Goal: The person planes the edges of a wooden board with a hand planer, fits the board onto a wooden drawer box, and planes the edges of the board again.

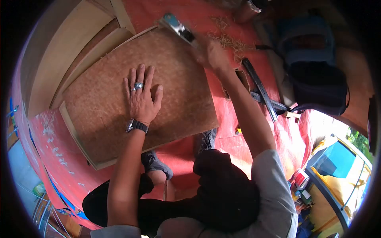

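Note:
A large brown wooden panel (178, 83), with pale edging, lies in front of me above my shoes. My left hand (142, 97) rests flat on its face with the fingers stretched out, a ring and a wristwatch showing. Beyond the panel's upper edge, my right hand (214, 53) is closed around a blue-and-silver tool with a black part, which looks like a hand plane (176, 27). Motion blurs the right hand and hides the tool's finer detail.
Curly wood shavings (234, 43) lie on the red sheet (238, 135). Dark strips (260, 89) lie right of my right forearm. A pale wooden frame (67, 47) stands at upper left. A dark bag (317, 85) and a red-and-white can (300, 179) are at right.

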`<state>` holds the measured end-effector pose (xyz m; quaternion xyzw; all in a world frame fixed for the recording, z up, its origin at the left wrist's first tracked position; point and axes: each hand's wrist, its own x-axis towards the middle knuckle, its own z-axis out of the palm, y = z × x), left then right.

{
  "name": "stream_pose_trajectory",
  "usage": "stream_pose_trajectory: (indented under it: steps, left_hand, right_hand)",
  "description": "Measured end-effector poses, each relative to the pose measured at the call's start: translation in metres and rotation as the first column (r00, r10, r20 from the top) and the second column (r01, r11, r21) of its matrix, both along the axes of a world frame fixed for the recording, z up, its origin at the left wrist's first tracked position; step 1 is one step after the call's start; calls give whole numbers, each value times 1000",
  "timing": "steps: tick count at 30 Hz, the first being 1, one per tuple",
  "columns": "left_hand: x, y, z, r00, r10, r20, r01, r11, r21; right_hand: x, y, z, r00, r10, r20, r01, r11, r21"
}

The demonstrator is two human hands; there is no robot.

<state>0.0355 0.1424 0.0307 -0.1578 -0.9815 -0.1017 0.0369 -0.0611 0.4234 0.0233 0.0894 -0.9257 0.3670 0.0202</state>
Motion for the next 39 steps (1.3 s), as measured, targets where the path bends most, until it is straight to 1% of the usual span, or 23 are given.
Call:
stream_pose_trajectory:
  steps: [3, 5, 7, 10, 13, 14, 16, 17, 19, 22, 25, 27, 29, 30, 31, 33, 34, 35, 36, 37, 38, 39]
  left_hand:
    - [1, 1, 0, 1000, -3, 0, 3, 1000, -4]
    - [0, 1, 0, 1000, -6, -8, 6, 1000, -11]
    - [0, 1, -1, 1000, -12, -20, 11, 1000, -18]
    - [1, 2, -2, 999, -11, -33, 10, 1000, -28]
    - [1, 2, -3, 999, -15, -43, 14, 1000, -19]
    - [1, 2, -3, 999, -13, -43, 12, 1000, -19]
    - [2, 2, -2, 999, -13, -32, 12, 1000, -21]
    - [1, 2, -3, 999, -16, -35, 16, 1000, -20]
    - [2, 1, -5, 999, -21, -44, 20, 1000, -11]
    - [1, 2, -4, 999, -18, -35, 18, 1000, -21]
    - [2, 2, -3, 999, -19, -34, 18, 1000, -23]
    - [4, 2, -2, 999, -25, -39, 24, 999, -33]
    - [4, 3, -3, 998, -32, -62, 29, 998, -51]
    - [5, 3, -5, 997, -33, -66, 28, 998, -62]
    - [4, 2, -7, 997, -32, -75, 27, 997, -73]
    - [6, 3, -11, 995, -16, -95, 4, 992, -127]
    - [10, 8, -14, 995, -1, -102, -16, 986, -166]
    - [15, 16, -17, 994, 15, -107, -37, 978, -205]
    - [30, 37, -16, 986, -36, -163, 11, 988, -153]
    - [47, 68, 19, 989, -141, -34, 132, 973, -191]
    - [67, 103, 56, 966, -239, 96, 254, 943, -213]
    - [91, 126, 50, 919, -395, -20, 388, 911, -142]
  right_hand:
    - [80, 9, 13, 994, -38, 99, 37, 999, 15]
    - [153, 18, 11, 967, -105, 231, 108, 994, 0]
    - [210, 20, 17, 972, -103, 210, 111, 993, -29]
    - [238, 16, 31, 910, -119, 397, 128, 992, 3]
    - [210, 16, 11, 970, -105, 221, 120, 991, -53]
    - [183, 9, 21, 985, -117, 123, 125, 990, -61]
    - [141, 4, 16, 980, -142, 140, 147, 989, -29]
    - [119, -1, 18, 964, -156, 215, 158, 987, 7]
    - [99, -3, 16, 980, -139, 145, 137, 990, 23]
    - [128, 5, 7, 989, -132, 61, 134, 991, -17]
    - [203, 13, 19, 972, -163, 169, 169, 985, -22]
    - [259, 20, 23, 942, -173, 289, 177, 984, 10]
    - [315, 27, 30, 901, -233, 366, 200, 972, 125]
    - [347, 31, 24, 881, -279, 381, 268, 960, 83]
    - [373, 33, 22, 861, -320, 394, 333, 942, 38]
    - [415, 29, 44, 818, -431, 381, 448, 893, 48]
    - [442, 29, 38, 782, -488, 387, 557, 827, -83]
    - [474, 29, 18, 741, -536, 405, 646, 734, -210]
    - [499, 31, 8, 696, -573, 433, 713, 620, -327]
    - [513, 33, 16, 648, -593, 478, 754, 590, -290]
    - [523, 37, 26, 598, -611, 519, 790, 559, -252]
    - [531, 39, 32, 547, -627, 555, 823, 526, -217]
